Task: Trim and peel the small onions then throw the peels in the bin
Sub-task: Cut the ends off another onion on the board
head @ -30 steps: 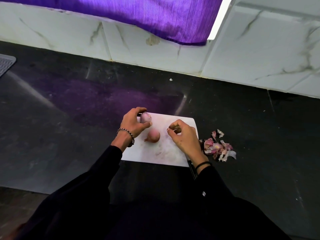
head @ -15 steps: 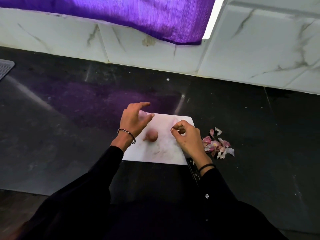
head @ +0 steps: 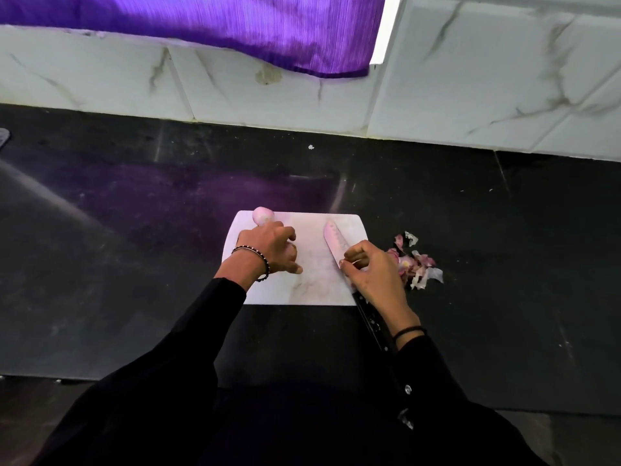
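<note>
A white cutting board (head: 312, 280) lies on the dark counter. One peeled, pale pink onion (head: 263, 215) sits at the board's far left corner. My left hand (head: 268, 248) is curled over a second small onion (head: 291, 252), which shows only as a sliver between the fingers. My right hand (head: 374, 275) grips a knife where the blade meets the handle. The knife blade (head: 332, 239) lies on the right side of the board and points away from me. Its black handle (head: 373, 322) runs back under my wrist.
A pile of pink and white onion peels (head: 416, 264) lies on the counter just right of the board. A white marble-tiled wall (head: 470, 79) with a purple cloth (head: 235, 25) hanging over it closes off the back. No bin is in view.
My left hand let go of the peeled onion at the far left corner and came down over the second onion. My right hand shifted back onto the knife, uncovering the blade.
</note>
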Action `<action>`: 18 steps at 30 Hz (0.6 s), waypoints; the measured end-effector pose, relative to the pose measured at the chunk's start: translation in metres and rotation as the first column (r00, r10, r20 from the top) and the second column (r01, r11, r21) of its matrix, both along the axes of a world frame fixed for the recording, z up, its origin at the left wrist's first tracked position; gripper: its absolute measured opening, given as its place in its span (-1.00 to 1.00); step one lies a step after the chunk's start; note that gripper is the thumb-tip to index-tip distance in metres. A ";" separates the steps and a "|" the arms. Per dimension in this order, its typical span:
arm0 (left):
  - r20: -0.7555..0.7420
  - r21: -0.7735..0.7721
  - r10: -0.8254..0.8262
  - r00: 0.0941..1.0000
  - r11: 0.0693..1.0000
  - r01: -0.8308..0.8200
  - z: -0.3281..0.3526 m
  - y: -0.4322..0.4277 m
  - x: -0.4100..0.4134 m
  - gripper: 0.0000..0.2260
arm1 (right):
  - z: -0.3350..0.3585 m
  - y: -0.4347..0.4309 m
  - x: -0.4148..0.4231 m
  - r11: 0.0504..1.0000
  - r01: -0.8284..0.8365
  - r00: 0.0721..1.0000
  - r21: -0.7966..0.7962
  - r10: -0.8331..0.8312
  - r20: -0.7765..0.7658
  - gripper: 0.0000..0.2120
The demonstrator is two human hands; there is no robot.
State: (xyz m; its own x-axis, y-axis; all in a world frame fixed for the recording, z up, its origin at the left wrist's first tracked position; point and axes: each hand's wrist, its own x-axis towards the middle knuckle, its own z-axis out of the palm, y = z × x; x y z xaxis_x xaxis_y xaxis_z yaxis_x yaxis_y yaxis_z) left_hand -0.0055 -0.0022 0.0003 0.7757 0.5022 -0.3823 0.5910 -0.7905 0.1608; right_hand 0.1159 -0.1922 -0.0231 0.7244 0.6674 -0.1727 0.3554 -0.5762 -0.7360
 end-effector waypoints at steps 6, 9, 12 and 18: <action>0.106 -0.099 0.020 0.994 0.995 -0.010 -0.008 -0.003 -0.004 -0.45 | -0.005 -0.016 -0.004 0.998 0.004 0.998 -0.066 0.000 0.058 -0.76; 0.213 -0.172 0.063 0.975 0.985 -0.026 -0.015 -0.012 -0.006 -0.45 | -0.005 -0.022 -0.007 0.994 0.012 0.993 -0.113 0.002 0.120 -0.68; 0.302 -0.234 0.103 0.948 0.972 -0.031 -0.022 -0.023 -0.007 -0.45 | -0.001 -0.030 -0.009 0.975 0.029 0.989 -0.220 0.005 0.150 -0.59; 0.417 -0.274 0.183 0.890 0.959 -0.069 -0.033 -0.034 -0.007 -0.47 | 0.005 -0.040 -0.014 0.952 -0.009 0.994 -0.305 0.041 0.098 -0.54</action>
